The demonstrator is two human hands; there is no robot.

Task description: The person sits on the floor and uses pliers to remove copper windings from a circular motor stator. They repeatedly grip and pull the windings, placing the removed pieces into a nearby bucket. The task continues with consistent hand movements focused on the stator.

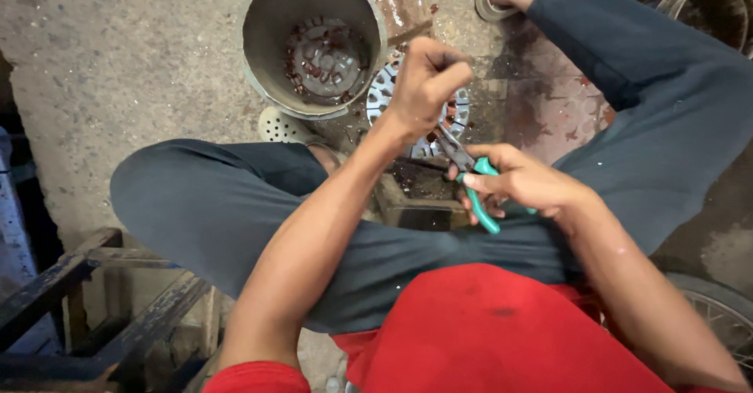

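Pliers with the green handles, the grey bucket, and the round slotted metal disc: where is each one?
Pliers (pixel 480 197): head view, on the green handle in the right hand.
Grey bucket (pixel 267 32): head view, on its inner left wall.
Slotted metal disc (pixel 380 95): head view, on its left edge beside the left hand.

Two bare hands, left hand (pixel 426 83) and right hand (pixel 522 181), one pair of pliers (pixel 471 175) with green handles, one round slotted metal disc (pixel 384 95), one grey bucket (pixel 271 44), two sandals, one wooden frame (pixel 102 299)
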